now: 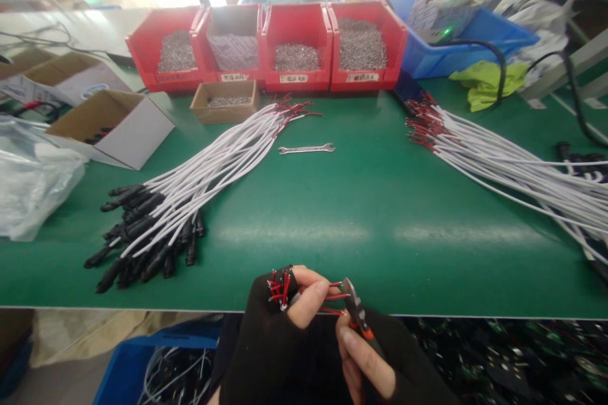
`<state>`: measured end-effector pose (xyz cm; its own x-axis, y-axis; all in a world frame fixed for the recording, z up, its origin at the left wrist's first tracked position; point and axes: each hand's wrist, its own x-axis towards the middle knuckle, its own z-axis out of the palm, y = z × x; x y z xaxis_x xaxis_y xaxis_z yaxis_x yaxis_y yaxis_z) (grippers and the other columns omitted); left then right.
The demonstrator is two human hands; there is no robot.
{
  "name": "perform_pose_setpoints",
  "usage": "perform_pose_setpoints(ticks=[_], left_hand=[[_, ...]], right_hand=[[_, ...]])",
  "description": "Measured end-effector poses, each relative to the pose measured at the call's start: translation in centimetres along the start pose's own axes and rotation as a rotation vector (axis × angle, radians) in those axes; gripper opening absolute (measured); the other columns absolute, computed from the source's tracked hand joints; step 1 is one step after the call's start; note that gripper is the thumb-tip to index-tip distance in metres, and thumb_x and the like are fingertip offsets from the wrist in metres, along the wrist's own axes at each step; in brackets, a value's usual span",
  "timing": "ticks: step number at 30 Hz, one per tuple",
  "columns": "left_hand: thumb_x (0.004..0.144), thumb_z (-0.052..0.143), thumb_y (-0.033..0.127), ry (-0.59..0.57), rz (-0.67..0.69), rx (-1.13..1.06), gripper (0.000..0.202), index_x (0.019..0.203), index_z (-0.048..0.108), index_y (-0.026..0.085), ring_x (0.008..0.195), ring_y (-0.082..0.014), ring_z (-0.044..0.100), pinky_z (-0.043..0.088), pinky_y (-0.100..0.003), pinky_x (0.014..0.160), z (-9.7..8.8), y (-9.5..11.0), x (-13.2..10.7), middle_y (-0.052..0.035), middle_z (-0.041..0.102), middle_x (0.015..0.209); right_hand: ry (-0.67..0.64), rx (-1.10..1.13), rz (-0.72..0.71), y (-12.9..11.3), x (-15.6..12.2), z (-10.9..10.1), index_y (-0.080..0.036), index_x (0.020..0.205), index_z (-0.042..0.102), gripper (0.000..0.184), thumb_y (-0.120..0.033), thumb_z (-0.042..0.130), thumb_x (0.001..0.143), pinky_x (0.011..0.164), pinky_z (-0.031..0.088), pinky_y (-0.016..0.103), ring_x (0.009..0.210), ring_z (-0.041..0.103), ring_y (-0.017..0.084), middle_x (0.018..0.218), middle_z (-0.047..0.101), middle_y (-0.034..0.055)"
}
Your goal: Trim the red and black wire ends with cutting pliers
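My left hand (pixel 289 310), in a black fingerless glove, is closed around a bunch of thin red wire ends (pixel 280 288) at the table's front edge. My right hand (pixel 365 361), also gloved, grips small cutters with orange handles (pixel 356 313). The cutter jaws sit on the red wires that stick out to the right of my left fingers. A bundle of white cables with black plugs (pixel 175 202) lies to the left on the green table (pixel 380 215). A second bundle of white cables with red ends (pixel 498 164) lies at the right.
Several red bins (pixel 294 79) of small metal parts line the back, with a small cardboard box (pixel 225 101) in front. A wrench (pixel 306 149) lies mid-table. White boxes (pixel 114 126) and a plastic bag (pixel 28 183) sit left; a blue crate (pixel 456 44) back right, another blue bin (pixel 156 361) below.
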<state>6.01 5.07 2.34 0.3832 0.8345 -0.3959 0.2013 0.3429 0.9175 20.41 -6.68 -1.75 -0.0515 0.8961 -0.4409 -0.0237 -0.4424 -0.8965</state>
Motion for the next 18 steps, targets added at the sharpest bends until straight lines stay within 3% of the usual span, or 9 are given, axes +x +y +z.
perform_pose_setpoints(ticks=[3,7,11,18], left_hand=[[0.085,0.067,0.029,-0.011,-0.010,0.016,0.024,0.064,0.073,0.019,0.059,-0.0165,0.062,0.045,-0.025,0.057,0.0,-0.1,0.0,0.0003,0.070,0.062],[0.083,0.068,0.030,0.010,0.010,0.019,0.024,0.064,0.074,0.019,0.059,-0.0163,0.057,0.043,-0.026,0.058,-0.1,-0.3,-0.1,0.0012,0.064,0.061],[0.083,0.068,0.031,-0.001,0.001,0.030,0.026,0.060,0.069,0.019,0.059,-0.0167,0.056,0.042,-0.027,0.058,-0.2,-0.3,-0.2,0.0010,0.062,0.060],[0.083,0.066,0.031,-0.001,0.022,0.075,0.027,0.058,0.065,0.020,0.059,-0.0176,0.058,0.042,-0.028,0.058,-0.3,-0.3,-0.2,0.0005,0.061,0.059]], right_hand=[[-0.003,0.007,0.038,-0.7,0.4,-0.4,-0.025,0.078,0.061,0.042,-0.055,0.048,0.104,0.053,0.055,0.025,0.051,0.064,0.016,0.057,0.063,-0.0001],[-0.015,-0.038,0.034,-2.1,0.4,-0.9,-0.025,0.084,0.065,0.043,-0.064,0.051,0.099,0.073,0.058,0.032,0.065,0.068,0.020,0.064,0.070,0.0020],[-0.023,-0.067,0.067,-3.2,0.0,-1.0,-0.023,0.092,0.065,0.042,-0.062,0.051,0.101,0.074,0.057,0.031,0.067,0.068,0.020,0.066,0.069,0.0016],[-0.023,-0.088,0.112,-3.0,-0.2,-0.9,-0.023,0.077,0.069,0.042,-0.055,0.055,0.101,0.083,0.059,0.032,0.068,0.068,0.020,0.066,0.067,0.0016]])
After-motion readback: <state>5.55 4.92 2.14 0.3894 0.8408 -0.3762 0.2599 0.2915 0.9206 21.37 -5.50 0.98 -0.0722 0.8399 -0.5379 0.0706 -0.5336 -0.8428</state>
